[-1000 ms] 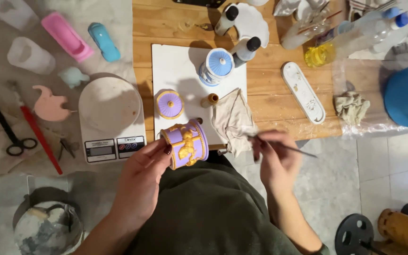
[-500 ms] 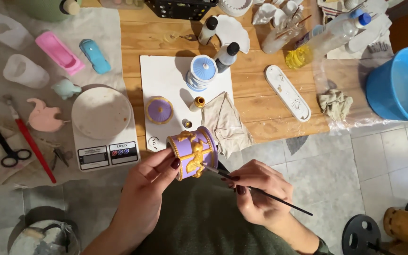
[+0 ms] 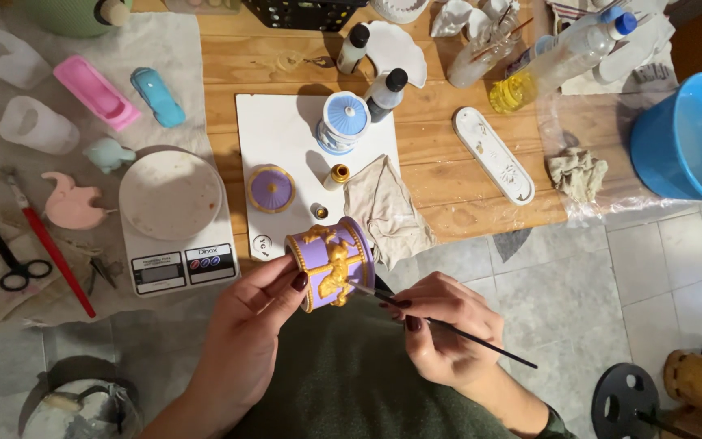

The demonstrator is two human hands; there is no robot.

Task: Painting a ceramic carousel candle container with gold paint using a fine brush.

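While the left hand point(image 3: 245, 337) clamps its fingers around a lilac cylindrical ceramic box with gold horse relief point(image 3: 331, 262), held above the lap just off the wooden surface point(image 3: 448, 175), the right hand point(image 3: 448, 329) pinches a thin black paintbrush point(image 3: 448, 332), its tip touching the box.

floor: pale grey tiles point(image 3: 578, 268), visible at right and bottom
table: light wood planks point(image 3: 457, 175), edge runs just above the tiles
cover: off-white cloth point(image 3: 10, 236) over left side
light: warm, soft shadows falling lower-left
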